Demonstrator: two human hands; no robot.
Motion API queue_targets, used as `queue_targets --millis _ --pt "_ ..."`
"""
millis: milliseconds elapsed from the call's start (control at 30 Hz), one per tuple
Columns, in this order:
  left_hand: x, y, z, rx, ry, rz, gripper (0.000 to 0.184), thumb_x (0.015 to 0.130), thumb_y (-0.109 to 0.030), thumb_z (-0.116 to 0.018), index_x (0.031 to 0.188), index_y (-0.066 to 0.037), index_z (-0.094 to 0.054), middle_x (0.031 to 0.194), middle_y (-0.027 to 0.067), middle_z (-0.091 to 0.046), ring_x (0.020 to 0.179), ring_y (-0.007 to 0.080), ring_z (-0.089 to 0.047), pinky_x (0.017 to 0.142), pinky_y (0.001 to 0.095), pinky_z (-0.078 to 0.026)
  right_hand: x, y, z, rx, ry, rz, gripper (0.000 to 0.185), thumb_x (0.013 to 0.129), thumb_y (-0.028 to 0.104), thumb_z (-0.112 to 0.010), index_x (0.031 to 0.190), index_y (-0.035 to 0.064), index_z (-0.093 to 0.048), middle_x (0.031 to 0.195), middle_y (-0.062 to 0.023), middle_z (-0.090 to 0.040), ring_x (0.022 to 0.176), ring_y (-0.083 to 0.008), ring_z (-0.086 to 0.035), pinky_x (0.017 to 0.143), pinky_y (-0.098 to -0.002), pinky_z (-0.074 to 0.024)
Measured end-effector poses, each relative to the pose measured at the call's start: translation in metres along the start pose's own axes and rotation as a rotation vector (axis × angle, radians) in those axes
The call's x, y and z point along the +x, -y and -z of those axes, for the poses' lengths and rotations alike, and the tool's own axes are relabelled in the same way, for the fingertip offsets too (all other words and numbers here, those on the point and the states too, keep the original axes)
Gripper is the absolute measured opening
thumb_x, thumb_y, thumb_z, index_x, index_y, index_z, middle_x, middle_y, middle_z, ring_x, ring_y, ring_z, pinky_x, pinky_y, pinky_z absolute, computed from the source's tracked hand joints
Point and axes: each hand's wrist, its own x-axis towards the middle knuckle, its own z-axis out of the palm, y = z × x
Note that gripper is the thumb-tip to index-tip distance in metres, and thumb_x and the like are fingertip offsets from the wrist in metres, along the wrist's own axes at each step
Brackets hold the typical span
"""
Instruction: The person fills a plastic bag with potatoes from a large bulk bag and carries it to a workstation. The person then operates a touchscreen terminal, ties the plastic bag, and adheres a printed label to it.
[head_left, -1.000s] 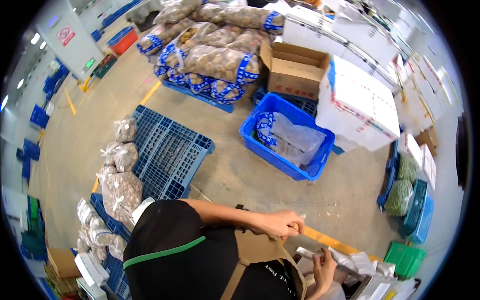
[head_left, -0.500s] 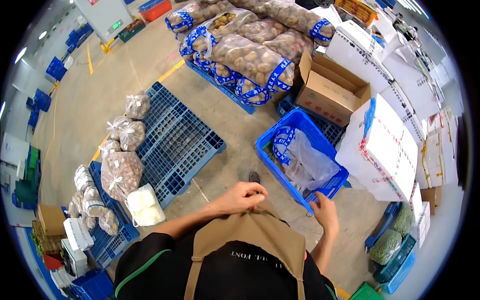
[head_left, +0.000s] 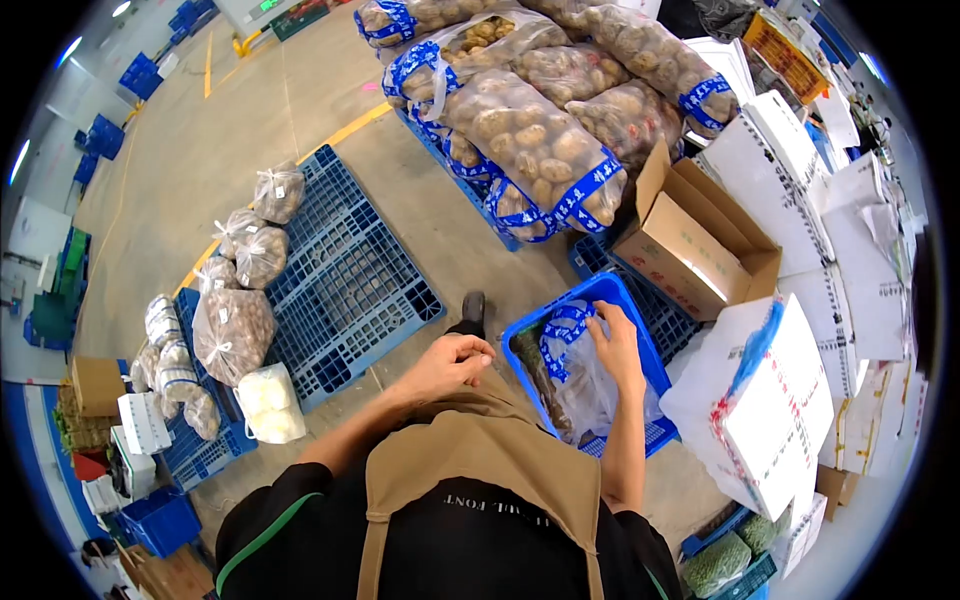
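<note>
The floor [head_left: 250, 120] bears pallets [head_left: 350, 270] and a crate [head_left: 655, 437].

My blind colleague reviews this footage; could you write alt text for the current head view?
A person's right grip reaches over a blue crate containing crumpled plastic; the left grip hovers left of it. Beyond lie potato sacks and an open cardboard box.

Thin, glossy, crinkled plastic bag [head_left: 582, 378]
</note>
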Motion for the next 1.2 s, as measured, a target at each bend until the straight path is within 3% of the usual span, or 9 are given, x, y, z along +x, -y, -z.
queue_targets --millis 233,400,533,600,700,1000,1200 --pt "0.153 -0.011 0.086 0.043 0.024 -0.029 0.021 0.091 -0.015 -0.054 0.102 0.002 -0.060 0.074 0.0029 -0.058 0.063 0.0094 -0.056 0.061 0.0260 -0.046 0.157 -0.050 -0.055 0.118 -0.101 -0.009 0.026 0.082 0.009 -0.064 0.105 -0.0026 -0.060 0.101 -0.0189 -0.063 0.094 -0.0338 -0.061 0.081 -0.0369 -0.0482" --pt "0.291 -0.043 0.157 0.090 0.132 0.018 0.022 0.091 -0.016 -0.056 0.103 0.001 -0.061 0.074 0.0036 -0.059 0.064 0.0112 -0.057 0.061 0.0268 -0.046 0.336 -0.110 -0.116 0.041 -0.143 -0.035 0.025 0.082 0.008 -0.059 0.106 0.0001 -0.061 0.098 -0.0183 -0.065 0.093 -0.0328 -0.063 0.082 -0.0381 -0.0488" --pt "0.372 -0.095 0.223 0.038 0.080 0.054 0.024 0.091 -0.017 -0.055 0.105 0.002 -0.060 0.072 0.0044 -0.059 0.066 0.0110 -0.057 0.061 0.0269 -0.046 0.501 -0.149 -0.192 0.037 0.051 -0.007 0.033 0.076 0.003 -0.051 0.108 0.0032 -0.060 0.101 -0.0194 -0.062 0.094 -0.0379 -0.058 0.082 -0.0439 -0.0472" --pt "0.402 -0.106 0.251 -0.028 -0.008 0.097 0.023 0.091 -0.017 -0.055 0.103 0.002 -0.060 0.071 0.0052 -0.060 0.065 0.0113 -0.058 0.061 0.0269 -0.046 0.571 -0.174 -0.238 -0.058 0.076 0.047 0.039 0.076 0.003 -0.050 0.113 0.0096 -0.059 0.102 -0.0187 -0.061 0.095 -0.0379 -0.057 0.084 -0.0452 -0.0459" --pt "0.436 -0.103 0.289 -0.076 -0.089 0.141 0.023 0.090 -0.018 -0.057 0.101 0.002 -0.060 0.070 0.0054 -0.060 0.063 0.0117 -0.060 0.059 0.0268 -0.046 0.649 -0.179 -0.275 -0.232 0.273 -0.058 0.043 0.076 0.006 -0.051 0.117 0.0156 -0.057 0.106 -0.0190 -0.060 0.098 -0.0381 -0.057 0.089 -0.0477 -0.0438" --pt "0.501 -0.100 0.332 -0.083 -0.140 0.187 0.023 0.091 -0.018 -0.056 0.102 0.002 -0.061 0.069 0.0048 -0.061 0.064 0.0110 -0.060 0.059 0.0274 -0.046 0.697 -0.189 -0.316 -0.440 0.412 -0.131 0.041 0.082 0.009 -0.048 0.118 0.0279 -0.057 0.115 -0.0161 -0.056 0.113 -0.0363 -0.049 0.090 -0.0544 -0.0387" --pt "0.578 -0.081 0.330 -0.034 -0.227 0.047 0.022 0.089 -0.018 -0.056 0.098 0.002 -0.062 0.071 0.0078 -0.064 0.062 0.0126 -0.059 0.059 0.0292 -0.047 0.712 -0.186 -0.317 -0.438 0.499 -0.166 0.040 0.079 0.006 -0.047 0.112 0.0224 -0.061 0.111 -0.0174 -0.056 0.110 -0.0364 -0.050 0.091 -0.0567 -0.0366"
